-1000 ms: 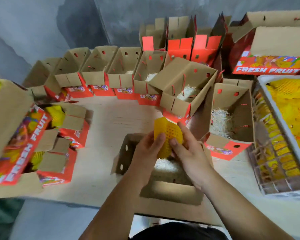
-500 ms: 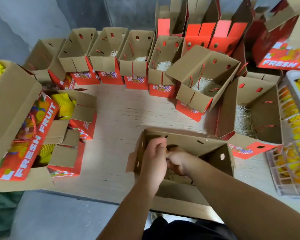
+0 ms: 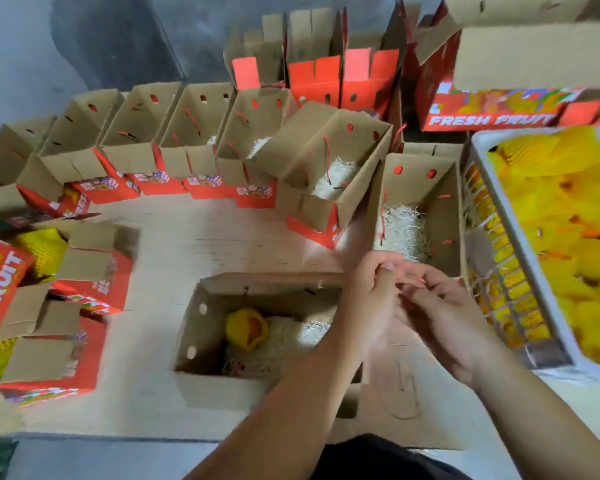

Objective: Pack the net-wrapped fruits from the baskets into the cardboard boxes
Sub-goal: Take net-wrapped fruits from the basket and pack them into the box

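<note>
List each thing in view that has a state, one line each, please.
near box: open, one net-wrapped fruit lying on the straw
box by the basket: open, straw only
basket: holds many yellow net-wrapped fruits
left hand: above the near box, holds nothing
right hand: beside the left hand, holds nothing

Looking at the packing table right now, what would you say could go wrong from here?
1. The tilted box in the back row leans over its neighbours; a reach past it could tip it and spill its straw.
2. The net-wrapped fruit sits alone at the left of the open box; it may roll on the loose straw.
3. Both hands, left hand and right hand, hover near the basket; a hasty grab might snag the foam nets.
</note>
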Available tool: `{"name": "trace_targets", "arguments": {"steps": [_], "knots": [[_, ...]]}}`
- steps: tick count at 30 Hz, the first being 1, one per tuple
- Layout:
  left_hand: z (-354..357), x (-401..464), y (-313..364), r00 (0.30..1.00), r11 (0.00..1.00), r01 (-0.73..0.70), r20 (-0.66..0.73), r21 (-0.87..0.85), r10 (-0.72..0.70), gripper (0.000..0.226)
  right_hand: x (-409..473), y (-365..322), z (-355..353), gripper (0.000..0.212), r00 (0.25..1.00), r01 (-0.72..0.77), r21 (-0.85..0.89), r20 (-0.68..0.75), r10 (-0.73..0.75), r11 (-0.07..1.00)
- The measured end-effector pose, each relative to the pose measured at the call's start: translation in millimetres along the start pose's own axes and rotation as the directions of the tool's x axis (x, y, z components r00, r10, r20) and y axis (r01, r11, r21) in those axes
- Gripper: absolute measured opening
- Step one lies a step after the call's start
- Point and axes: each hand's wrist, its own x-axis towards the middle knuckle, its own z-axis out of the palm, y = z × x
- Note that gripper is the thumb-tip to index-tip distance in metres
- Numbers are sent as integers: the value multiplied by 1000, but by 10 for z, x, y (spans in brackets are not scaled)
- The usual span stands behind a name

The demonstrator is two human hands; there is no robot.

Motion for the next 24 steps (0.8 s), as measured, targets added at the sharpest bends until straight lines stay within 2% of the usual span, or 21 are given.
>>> {"name": "trace_targets", "arguments": {"steps": [3,7,9,11,13,15,16,17,20,22,24], "knots": [[812,228,195,990,992,-124,59,1,124,26,-29,-353,-676,34,987,153,20,-60,-151,988],[1986,416,353,934,972,-236,277,1,227,18,52,-739,-1679,28,944,264,-49,-191,-268,963],[2439,501,339,890,950,-300,385,91,244,20,195,-812,-2216,25,917,243,-191,-273,-289,951],[2754,586,299,850,897,-365,483,247,213,25,350,-874,-2683,23,899,141,-459,-311,-308,877],[2931,695,226,827,763,-459,533,455,180,28,567,-890,-3100,27,921,-13,-749,-268,-284,663],[2971,774,180,828,617,-515,530,595,181,29,783,-916,-3417,46,967,-169,-920,-225,-122,354],[2958,801,161,835,606,-520,507,602,214,29,850,-958,-3519,56,974,-224,-959,-228,-6,172],[2937,818,140,837,636,-523,483,567,257,27,908,-1005,-3617,61,964,-254,-967,-251,83,22],[2889,807,94,813,723,-549,470,419,345,26,939,-1114,-3819,74,901,-210,-931,-303,309,-299],[2878,797,93,799,731,-563,480,386,362,24,888,-1070,-3919,87,907,-101,-852,-291,305,-514],[2879,801,83,806,727,-555,478,405,349,23,827,-1003,-3973,84,932,-66,-810,-258,253,-583]]}}
